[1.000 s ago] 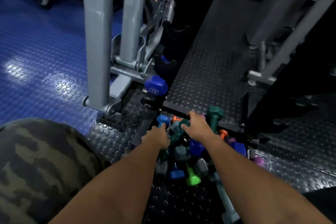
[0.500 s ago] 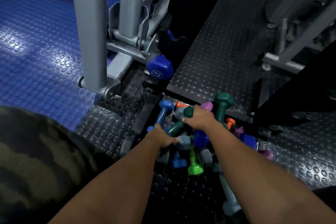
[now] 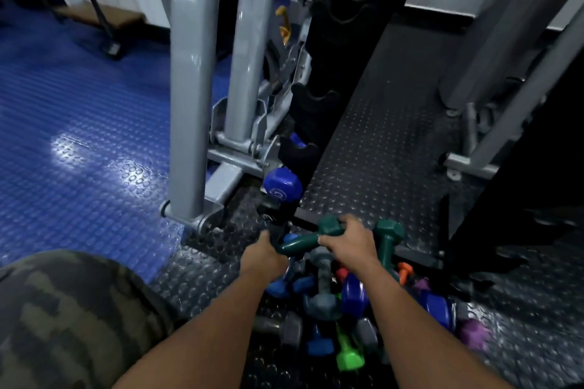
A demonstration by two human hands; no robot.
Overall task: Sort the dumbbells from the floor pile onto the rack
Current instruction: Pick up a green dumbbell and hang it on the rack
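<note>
Left hand [image 3: 264, 257]: fingers curled, apparently gripping the lower-left end of the dark green dumbbell [image 3: 311, 240]; exact finger contact hidden behind the knuckles. Possibly holding a black object instead; cannot tell with certainty.

Between the hands: dark green dumbbell, long axis running diagonally from lower left by the left hand to upper right by the right hand. Raised clear of the floor pile [image 3: 341, 309], which lies directly beneath and just nearer than both hands.

Right hand [image 3: 347, 241]: fingers wrapped over the handle near the upper-right head of the same dumbbell. Firm grasp. Nearer of the two hands to the bar's far head.

Just right of the right hand: second dark green dumbbell [image 3: 388, 240], standing roughly upright, touching the pile.

Ahead of the hands, slightly left: rack [image 3: 311, 123], a dark column with cradle-shaped slots. Blue dumbbell [image 3: 282, 185] seated low on it, just beyond the left hand.

Judged requirement for next move: carry forward and up, away from the hands' present position; rotate the long axis to lie across a vacant cradle. Risk: clipping the blue dumbbell on approach.
</note>
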